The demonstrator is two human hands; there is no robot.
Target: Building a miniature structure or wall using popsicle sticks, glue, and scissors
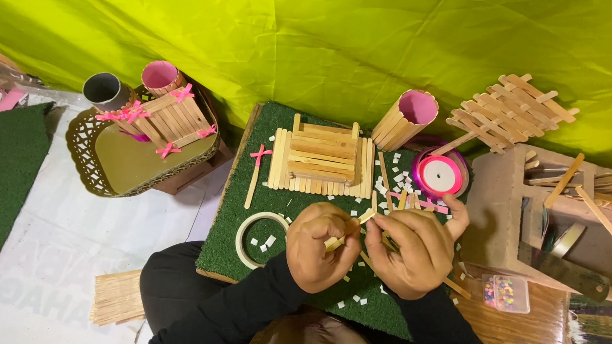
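Black sleeves frame the bottom of the view as a seated person works over a green mat (249, 248) strewn with small white scraps. Left hand (319, 246) is curled closed, pinching one end of a pale wooden stick (348, 229) between thumb and fingers; right hand (412, 249) meets it from the other side, fingers bent around the stick's far end and around further sticks that poke out beneath the palm — both hands touching, just above the mat's middle. Beside the left hand lies a tape ring (251, 239), flat on the mat. Farther up the mat sits a platform (321, 159) of sticks laid side by side, with a single stick bearing a pink bow (260, 154) just to its left. A stick-clad cup (407, 119) with a pink inside leans at the mat's top right corner, near a pink ribbon spool (440, 175). Off the mat to the left, a gold tray (113, 162) with a lacy rim holds a stick box trimmed in pink bows, a grey tube and a second pink-lined cup. On the right stands a brown box (501, 206) holding loose sticks — a stick lattice (511, 111) rests behind it against yellow-green cloth (311, 36).
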